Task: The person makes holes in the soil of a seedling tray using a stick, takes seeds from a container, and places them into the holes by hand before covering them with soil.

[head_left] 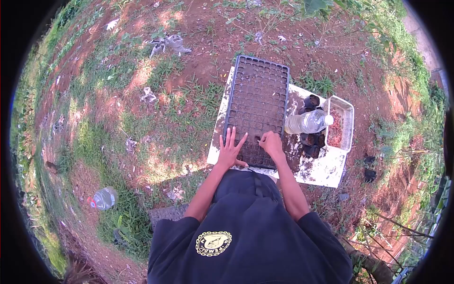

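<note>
A long black seedling tray with many small soil-filled cells lies lengthwise in front of me on a white board. My left hand rests with fingers spread over the tray's near left edge. Above the near right cells, my right hand is closed, its fingertips pinched together low over the soil. Anything between those fingertips is too small or hidden to make out. To the right lies a clear plastic bottle on its side. Beside it stands a clear plastic basket holding reddish seeds.
Several small black soil bags sit around the bottle. Loose soil is scattered over the board. Another clear bottle lies on the grass at left. Behind the tray are crumpled grey plastic scraps and thin plants.
</note>
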Motion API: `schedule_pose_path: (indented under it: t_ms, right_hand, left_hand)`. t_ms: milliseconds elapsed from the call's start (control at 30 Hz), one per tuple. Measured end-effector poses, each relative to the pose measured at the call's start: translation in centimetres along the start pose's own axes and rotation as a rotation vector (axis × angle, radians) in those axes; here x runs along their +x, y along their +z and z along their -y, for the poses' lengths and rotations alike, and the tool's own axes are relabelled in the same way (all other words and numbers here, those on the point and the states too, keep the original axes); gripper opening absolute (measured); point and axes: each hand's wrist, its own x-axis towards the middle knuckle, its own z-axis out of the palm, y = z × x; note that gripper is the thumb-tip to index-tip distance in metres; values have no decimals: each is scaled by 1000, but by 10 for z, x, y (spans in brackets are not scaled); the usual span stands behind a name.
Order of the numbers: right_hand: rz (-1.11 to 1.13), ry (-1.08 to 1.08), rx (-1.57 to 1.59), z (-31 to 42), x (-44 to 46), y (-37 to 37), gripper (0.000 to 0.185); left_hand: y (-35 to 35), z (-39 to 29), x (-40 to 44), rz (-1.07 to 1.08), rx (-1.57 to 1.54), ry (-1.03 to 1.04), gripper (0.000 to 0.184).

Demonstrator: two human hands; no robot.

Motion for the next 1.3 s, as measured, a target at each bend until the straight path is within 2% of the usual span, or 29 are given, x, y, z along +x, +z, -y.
schedule_pose_path:
  t_ms: [67,133,200,267,400,467,600,667,800,867,900,1000,1067,1100,1167,1267,1300]
  right_hand:
    - [74,42,59,-2,4,-3,9]
    - [188,70,291,-1,3,-25,8]
    - [161,71,276,-4,0,-21,7]
    - [-82,-16,26,-15,1,-1,8]
    - [-33,19,-16,1,1,0,9]
    - [223,84,262,-2,3,-14,8]
    - [211,112,259,-1,-5,-27,8]
    - [3,10,48,-8,-5,-6,10]
    - [6,29,84,-6,-2,3,10]
    - [195,53,341,-13,1,-8,12]
    - [194,54,340,-12,0,-12,12]
    - [137,57,253,-7,-3,-14,10]
    - [-62,-15,43,-7,-4,4,9]
    - [-62,-17,43,-7,-2,2,9]
    - [131,18,270,-9,0,-5,7]
    - [133,46,386,-10,-2,-21,8]
    - [116,43,316,-14,-1,-19,8]
  left_hand:
    - [0,-1,-2,16,8,-3,146]
    - [0,-1,-1,18,14,-4,146]
    - [1,0,-2,8,4,-6,148]
    - [1,-1,-1,-2,-5,0,149]
    - [-1,0,0,3,8,0,149]
    - [0,-2,-2,10,12,-3,149]
    - [0,-1,-1,-5,6,3,149]
    - [-1,0,0,2,1,5,149]
    - [0,1,-1,6,15,-1,149]
    - [0,-1,-1,7,11,2,149]
    - [0,0,-1,0,5,4,149]
    - [2,0,-1,-13,1,11,149]
    - [2,1,-1,-19,6,12,149]
    - [2,0,-1,-7,6,10,149]
    - [1,1,-2,6,7,1,149]
    - [1,0,-1,-14,0,10,149]
    - [1,0,-2,-11,-9,11,147]
